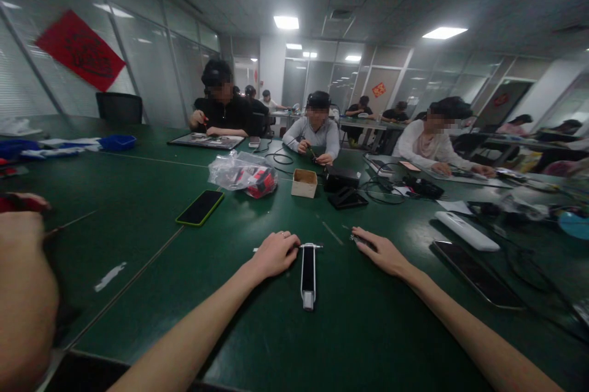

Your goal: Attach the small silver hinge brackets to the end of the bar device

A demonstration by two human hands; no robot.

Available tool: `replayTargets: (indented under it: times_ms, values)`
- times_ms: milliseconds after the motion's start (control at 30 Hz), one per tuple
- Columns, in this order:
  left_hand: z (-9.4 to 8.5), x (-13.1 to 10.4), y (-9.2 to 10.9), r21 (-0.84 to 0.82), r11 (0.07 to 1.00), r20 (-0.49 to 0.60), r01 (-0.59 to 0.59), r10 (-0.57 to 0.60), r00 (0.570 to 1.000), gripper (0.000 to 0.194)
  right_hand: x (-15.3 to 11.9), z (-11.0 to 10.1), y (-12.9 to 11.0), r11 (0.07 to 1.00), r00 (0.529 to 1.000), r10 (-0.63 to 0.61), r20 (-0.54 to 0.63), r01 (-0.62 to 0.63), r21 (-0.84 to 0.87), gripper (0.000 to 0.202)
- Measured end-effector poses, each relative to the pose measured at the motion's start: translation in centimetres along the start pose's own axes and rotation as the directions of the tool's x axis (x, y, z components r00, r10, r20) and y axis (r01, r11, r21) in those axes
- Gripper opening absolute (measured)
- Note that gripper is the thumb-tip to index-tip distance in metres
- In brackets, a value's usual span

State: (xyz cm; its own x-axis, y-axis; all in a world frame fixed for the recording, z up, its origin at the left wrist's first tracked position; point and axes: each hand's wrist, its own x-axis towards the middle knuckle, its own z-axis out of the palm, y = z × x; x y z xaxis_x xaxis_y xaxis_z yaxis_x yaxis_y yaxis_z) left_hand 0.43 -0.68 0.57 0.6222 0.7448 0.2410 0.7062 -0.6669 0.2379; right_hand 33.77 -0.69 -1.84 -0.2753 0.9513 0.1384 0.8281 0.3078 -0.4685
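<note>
A small toy scooter (308, 275) with a black deck and white frame lies on the green table in front of me. My left hand (277, 254) is closed around the part reaching left from its front end; a pale tip shows beyond the hand. To the right, my right hand (378, 252) rests low on the table, thumb and fingers drawn together at small shiny metal parts (353, 237). Exactly what those parts are is too small to tell. A gap of bare table lies between the scooter and my right hand.
Ahead are a phone in a green case (200, 208), a plastic bag (237, 170) with a red item, and a small cardboard box (304, 183). On the right lie a dark phone (476, 273) and a white case (465, 231). Another person's arm (25, 294) intrudes at left; co-workers sit opposite.
</note>
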Motion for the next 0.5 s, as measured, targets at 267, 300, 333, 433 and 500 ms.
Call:
replayTargets:
  times_ms: [267, 300, 333, 433, 500]
  values:
    - [0.1, 0.2, 0.0, -0.007, 1.000, 0.009, -0.026, 0.026, 1.000, 0.015, -2.0, 0.5, -2.5, 0.998, 0.986, -0.070, -0.151, 0.067, -0.023, 0.027]
    - [0.2, 0.2, -0.1, -0.013, 1.000, 0.004, -0.029, 0.029, 1.000, 0.014, -2.1, 0.5, -2.8, 0.996, 0.986, -0.083, -0.145, 0.081, -0.022, 0.026]
    - [0.3, 0.2, -0.1, -0.020, 0.999, 0.000, -0.030, 0.030, 1.000, 0.014, -2.2, 0.6, -3.1, 0.995, 0.986, -0.099, -0.132, 0.097, -0.022, 0.024]
    - [0.4, 0.2, -0.2, -0.038, 0.999, -0.002, -0.024, 0.024, 1.000, 0.014, -2.2, 1.0, -3.9, 0.989, 0.984, -0.147, -0.103, 0.144, -0.039, 0.026]
    - [0.4, 0.3, -0.1, -0.048, 0.999, -0.001, -0.013, 0.013, 1.000, 0.015, -1.9, 1.3, -4.2, 0.988, 0.980, -0.140, -0.144, 0.128, -0.091, 0.035]
